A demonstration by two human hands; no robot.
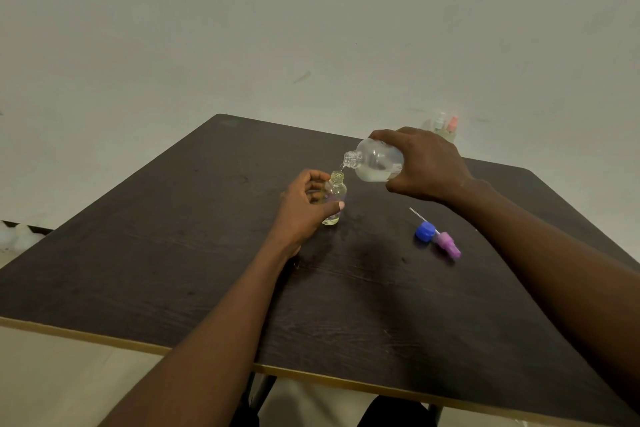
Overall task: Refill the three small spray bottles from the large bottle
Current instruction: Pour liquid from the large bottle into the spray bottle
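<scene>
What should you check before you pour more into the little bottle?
1. Small bottle standing upright on the table: ok.
2. Left hand steadying it with a grip around its side: ok.
3. Large bottle in the right hand, tilted with its open mouth just above the small bottle's open neck: ok.
4. Liquid level in the small bottle: cannot tell, since the glass and liquid are both clear.
5. Purple spray top and blue cap lying clear of the pour, ready to refit: ok.
6. Two other spray bottles at the far edge, tops on; whether filled: cannot tell.
</scene>
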